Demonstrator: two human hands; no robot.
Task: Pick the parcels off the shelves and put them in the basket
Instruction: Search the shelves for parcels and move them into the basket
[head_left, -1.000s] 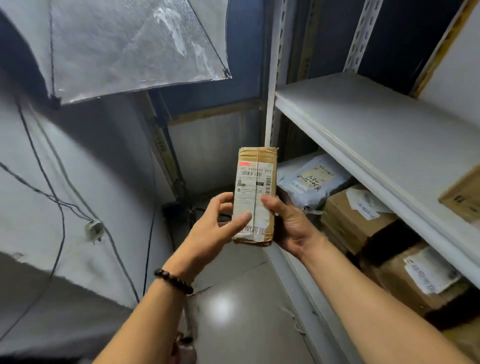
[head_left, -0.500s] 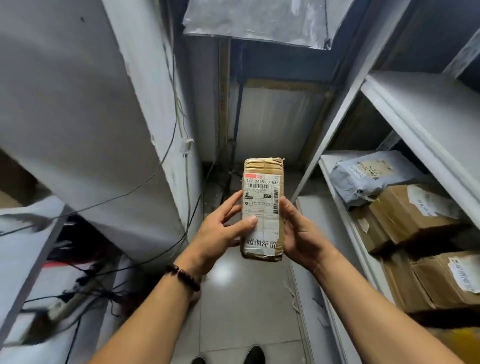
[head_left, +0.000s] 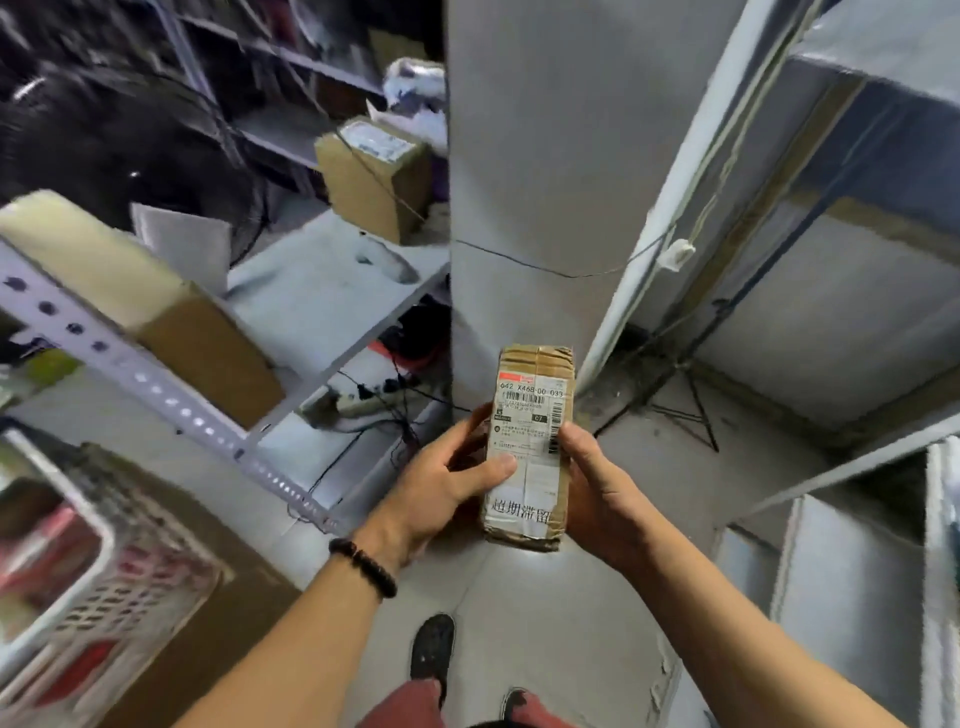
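Noted nearest, at 6 o'clock, red trousers (head_left: 410, 706) and a dark shoe (head_left: 432, 649) on glossy grey floor tile (head_left: 561, 623). Found above these, just below frame centre, the parcel (head_left: 530, 519): a small oblong block, upright, wrapped in creased brown tape, faced with a white printed label (head_left: 524, 415) bearing barcodes and black characters. Found it clear of every shelf and of the basket, carried in mid-air between both hands. Recorded the left hand (head_left: 441, 493) at its 9 o'clock, thumb pressed flat across the label, fingers curled round the back edge; a dark beaded bracelet (head_left: 363, 566) on that wrist. Recorded the right hand (head_left: 597, 493) at its 3 o'clock, thumb hooked on the label's edge, fingers wrapped behind and out of sight. Logged at 8 o'clock of the parcel the basket (head_left: 124, 608): white plastic, lattice-walled, blurred, holding red and dark items not identifiable; a brown cardboard surface (head_left: 208, 545) at its 3 o'clock side. Logged between basket and parcel a grey perforated steel shelf rail (head_left: 171, 400), running diagonally. Seen at 10 o'clock a large cardboard box (head_left: 208, 353) with pale top on a grey shelf board (head_left: 322, 301); beneath that, a white power strip (head_left: 358, 402) among tangled black cables. Seen at 12 o'clock a flat grey pillar (head_left: 545, 156), blocking the view behind; at 11 o'clock, further off, a second cardboard box (head_left: 374, 176), labelled. Seen at 3 o'clock thin black stand legs (head_left: 685, 405) on the floor.
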